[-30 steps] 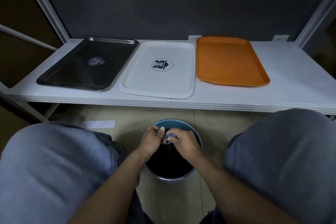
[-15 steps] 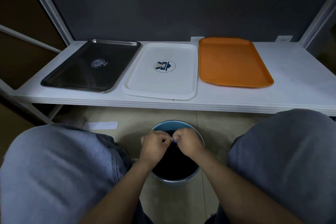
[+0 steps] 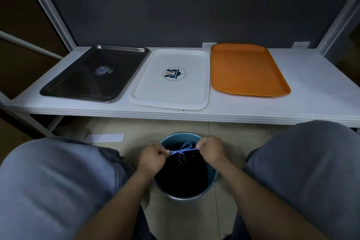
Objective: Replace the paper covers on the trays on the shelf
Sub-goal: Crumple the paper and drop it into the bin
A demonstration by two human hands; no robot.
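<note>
Three bare trays lie side by side on the white shelf [image 3: 315, 87]: a dark steel tray [image 3: 81, 84] at the left, a white tray [image 3: 155, 93] with a round logo in the middle, an orange tray [image 3: 247, 70] at the right. Below the shelf, a blue bin [image 3: 211, 171] lined with a black bag [image 3: 181, 177] stands on the floor between my knees. My left hand [image 3: 153, 157] and my right hand [image 3: 210, 149] each pinch one end of a blue drawstring [image 3: 183, 150], stretched tight with a knot loop over the bag.
A white paper strip [image 3: 106, 137] lies on the floor at the left under the shelf. My knees [image 3: 48, 181] flank the bin on both sides. White frame posts [image 3: 48, 6] rise at both ends of the shelf before a dark back wall.
My hands were together over the bin's mouth; they have pulled apart sideways, and the blue drawstring now shows taut between them with a knot.
</note>
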